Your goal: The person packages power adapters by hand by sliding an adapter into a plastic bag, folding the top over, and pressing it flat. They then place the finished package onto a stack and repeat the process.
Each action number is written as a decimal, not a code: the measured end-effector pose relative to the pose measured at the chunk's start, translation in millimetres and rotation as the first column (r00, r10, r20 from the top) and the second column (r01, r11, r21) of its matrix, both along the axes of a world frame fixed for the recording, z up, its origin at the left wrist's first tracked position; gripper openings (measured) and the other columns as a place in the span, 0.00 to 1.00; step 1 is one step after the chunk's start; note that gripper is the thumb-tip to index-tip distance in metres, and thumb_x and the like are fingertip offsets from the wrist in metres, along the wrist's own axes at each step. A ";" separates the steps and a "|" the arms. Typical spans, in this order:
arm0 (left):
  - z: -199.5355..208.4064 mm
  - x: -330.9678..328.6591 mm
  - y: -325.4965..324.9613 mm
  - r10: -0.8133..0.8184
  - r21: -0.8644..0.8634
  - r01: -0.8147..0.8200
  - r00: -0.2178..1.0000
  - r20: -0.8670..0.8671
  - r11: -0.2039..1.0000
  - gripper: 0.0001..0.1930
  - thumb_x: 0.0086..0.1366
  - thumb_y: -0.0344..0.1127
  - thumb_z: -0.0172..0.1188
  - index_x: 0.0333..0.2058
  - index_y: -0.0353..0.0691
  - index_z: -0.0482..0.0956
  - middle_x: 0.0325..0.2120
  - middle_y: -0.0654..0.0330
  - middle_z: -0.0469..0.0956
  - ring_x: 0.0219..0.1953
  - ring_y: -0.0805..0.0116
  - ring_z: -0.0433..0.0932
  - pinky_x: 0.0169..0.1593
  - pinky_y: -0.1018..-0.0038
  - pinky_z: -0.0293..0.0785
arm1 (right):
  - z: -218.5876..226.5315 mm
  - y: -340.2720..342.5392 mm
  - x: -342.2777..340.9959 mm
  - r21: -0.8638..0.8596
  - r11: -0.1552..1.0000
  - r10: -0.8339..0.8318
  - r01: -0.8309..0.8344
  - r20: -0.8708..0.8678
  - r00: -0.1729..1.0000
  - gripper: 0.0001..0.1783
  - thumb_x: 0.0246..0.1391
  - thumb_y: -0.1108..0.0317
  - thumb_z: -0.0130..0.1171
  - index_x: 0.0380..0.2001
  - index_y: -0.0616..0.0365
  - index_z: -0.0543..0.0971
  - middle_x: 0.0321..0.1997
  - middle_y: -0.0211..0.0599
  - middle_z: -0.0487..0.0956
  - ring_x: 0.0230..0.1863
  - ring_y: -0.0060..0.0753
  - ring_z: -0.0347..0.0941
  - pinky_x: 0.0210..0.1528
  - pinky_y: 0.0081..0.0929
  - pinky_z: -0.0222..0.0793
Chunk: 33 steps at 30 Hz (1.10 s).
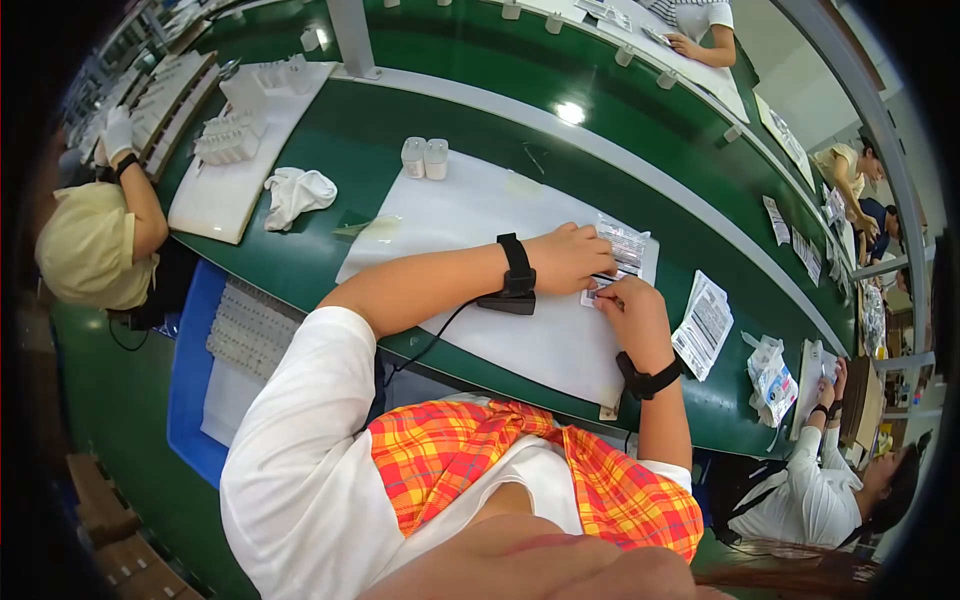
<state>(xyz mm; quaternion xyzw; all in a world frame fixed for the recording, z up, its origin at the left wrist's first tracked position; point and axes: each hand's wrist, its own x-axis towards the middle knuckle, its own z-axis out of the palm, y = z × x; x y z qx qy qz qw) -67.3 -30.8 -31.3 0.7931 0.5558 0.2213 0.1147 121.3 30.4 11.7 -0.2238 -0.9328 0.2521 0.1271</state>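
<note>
A silvery printed plastic bag (624, 243) lies at the right end of a white mat (450, 235) in front of me. My left hand (570, 258) is closed at the bag's left side, its curled fingers gripping the edge. At the lower edge, my right hand (638, 312) pinches the same bag between thumb and fingers. The fingers partly cover the bag, so whether anything is inside cannot be made out. Both wrists wear black bands. Just right of my right hand lies a stack of similar printed bags (704, 325).
Two small white bottle-like pieces (425, 158) stand at the mat's far edge. Left of them are a crumpled white glove or cloth (298, 193) and a board of white parts (228, 138). A blue bin (196, 375) sits below left. Co-workers sit on both sides.
</note>
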 end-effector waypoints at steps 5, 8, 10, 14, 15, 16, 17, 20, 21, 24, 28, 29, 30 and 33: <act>2.8 -0.4 -4.2 0.007 -0.015 -0.007 1.000 0.013 1.000 0.17 0.59 0.35 0.59 0.49 0.46 0.75 0.47 0.62 0.72 0.52 0.58 0.67 0.56 0.61 0.60 | -7.1 -0.6 -0.5 0.015 0.999 0.047 -0.047 -0.039 0.998 0.04 0.45 0.77 0.60 0.27 0.64 0.78 0.29 0.45 0.76 0.33 0.49 0.73 0.37 0.37 0.69; 5.3 -0.6 -1.1 -0.019 -0.022 0.019 1.000 0.023 1.000 0.17 0.59 0.35 0.59 0.48 0.45 0.74 0.47 0.61 0.73 0.51 0.57 0.67 0.56 0.61 0.61 | -6.0 -1.0 1.2 0.065 0.992 0.108 -0.106 -0.032 0.994 0.03 0.45 0.79 0.57 0.27 0.64 0.76 0.29 0.45 0.75 0.33 0.51 0.72 0.37 0.37 0.68; 6.0 2.1 2.5 -0.047 -0.032 0.048 0.999 0.029 0.998 0.17 0.59 0.35 0.58 0.48 0.45 0.74 0.47 0.60 0.73 0.51 0.56 0.67 0.56 0.62 0.62 | -2.1 -2.1 7.1 0.085 0.982 0.166 -0.167 0.018 0.986 0.05 0.44 0.81 0.54 0.28 0.63 0.74 0.28 0.46 0.73 0.34 0.52 0.71 0.37 0.38 0.67; 0.0 -4.7 10.5 -0.100 -0.073 0.108 0.990 0.102 0.991 0.15 0.60 0.35 0.57 0.47 0.43 0.75 0.46 0.58 0.73 0.49 0.54 0.68 0.55 0.63 0.63 | 22.8 18.0 58.8 -0.049 0.969 0.242 -0.244 -0.036 0.970 0.07 0.44 0.82 0.51 0.29 0.63 0.72 0.27 0.44 0.70 0.33 0.48 0.70 0.38 0.33 0.66; -7.7 -15.1 11.4 -0.080 -0.062 0.086 0.992 0.100 0.994 0.15 0.60 0.35 0.57 0.47 0.43 0.75 0.45 0.57 0.74 0.48 0.53 0.68 0.55 0.63 0.63 | 34.0 21.9 81.2 -0.133 0.979 0.138 -0.156 -0.137 0.981 0.07 0.44 0.81 0.52 0.30 0.63 0.71 0.28 0.43 0.70 0.32 0.44 0.70 0.38 0.31 0.66; -15.2 -20.0 9.4 -0.062 -0.053 0.068 0.993 0.103 0.996 0.15 0.61 0.36 0.57 0.46 0.42 0.75 0.45 0.56 0.74 0.48 0.53 0.69 0.55 0.63 0.64 | 39.9 31.4 114.5 -0.194 0.981 -0.032 0.009 -0.115 0.993 0.05 0.48 0.79 0.53 0.30 0.62 0.69 0.31 0.37 0.70 0.33 0.34 0.67 0.39 0.27 0.64; -10.9 -20.8 8.2 -0.075 -0.052 0.086 0.980 0.182 0.995 0.14 0.60 0.38 0.57 0.45 0.42 0.77 0.44 0.56 0.75 0.47 0.53 0.69 0.53 0.63 0.65 | 34.5 43.8 161.5 -0.199 0.971 -0.172 0.134 -0.190 0.967 0.04 0.55 0.76 0.53 0.30 0.61 0.68 0.33 0.31 0.70 0.34 0.28 0.66 0.38 0.25 0.63; 16.4 -12.3 7.5 -0.129 -0.009 0.136 0.962 0.241 0.991 0.14 0.59 0.40 0.58 0.42 0.42 0.79 0.42 0.55 0.75 0.45 0.53 0.69 0.51 0.63 0.67 | 20.5 30.7 304.0 -0.449 0.789 -0.584 0.419 -0.336 0.739 0.04 0.61 0.72 0.50 0.32 0.60 0.69 0.33 0.27 0.69 0.35 0.25 0.65 0.39 0.23 0.63; 18.8 -9.2 5.7 -0.103 0.028 0.099 0.975 0.195 0.995 0.14 0.58 0.39 0.59 0.42 0.42 0.79 0.42 0.55 0.76 0.44 0.54 0.70 0.49 0.63 0.68 | -10.0 28.0 364.5 -0.551 0.705 -0.677 0.446 -0.334 0.657 0.04 0.61 0.71 0.50 0.33 0.60 0.69 0.34 0.28 0.70 0.34 0.25 0.66 0.39 0.22 0.64; 13.8 -6.3 4.9 -0.030 -0.021 0.034 0.988 0.154 0.999 0.14 0.57 0.39 0.60 0.41 0.42 0.79 0.42 0.56 0.76 0.44 0.55 0.70 0.48 0.63 0.69 | -103.7 -12.4 482.4 -0.263 0.452 -0.876 0.852 0.049 0.480 0.07 0.60 0.71 0.53 0.39 0.61 0.71 0.38 0.32 0.76 0.37 0.28 0.72 0.43 0.26 0.68; 31.0 9.9 4.2 0.111 -0.152 -0.097 0.990 0.083 0.984 0.15 0.55 0.38 0.62 0.42 0.42 0.79 0.41 0.57 0.75 0.45 0.56 0.70 0.48 0.64 0.69 | -113.3 -31.3 458.1 0.094 0.231 -0.973 0.968 0.033 0.229 0.14 0.58 0.71 0.55 0.47 0.63 0.72 0.41 0.37 0.78 0.41 0.30 0.74 0.47 0.28 0.69; 33.1 13.0 3.9 0.166 -0.206 -0.151 0.985 0.056 0.967 0.16 0.54 0.38 0.63 0.42 0.42 0.78 0.41 0.57 0.75 0.46 0.56 0.69 0.48 0.65 0.69 | -104.5 -28.4 429.3 -0.014 0.167 -0.983 0.986 -0.087 0.165 0.16 0.58 0.71 0.55 0.49 0.63 0.72 0.42 0.39 0.78 0.42 0.31 0.74 0.48 0.29 0.69; 32.1 14.2 3.1 0.156 -0.206 -0.141 0.986 0.057 0.968 0.16 0.54 0.38 0.63 0.42 0.42 0.78 0.41 0.57 0.75 0.46 0.56 0.69 0.48 0.65 0.69 | -78.4 -19.7 386.6 -0.050 0.289 -0.940 0.956 -0.204 0.274 0.18 0.58 0.70 0.55 0.51 0.63 0.72 0.43 0.40 0.78 0.42 0.31 0.74 0.49 0.29 0.69; 23.0 8.0 -2.6 0.072 0.143 -0.055 0.991 -0.115 0.988 0.12 0.52 0.40 0.64 0.35 0.43 0.78 0.38 0.60 0.74 0.41 0.58 0.70 0.46 0.66 0.70 | 2.0 17.2 235.1 0.120 0.608 -0.733 0.785 -0.294 0.613 0.19 0.59 0.71 0.54 0.53 0.64 0.73 0.48 0.44 0.78 0.48 0.33 0.75 0.53 0.29 0.68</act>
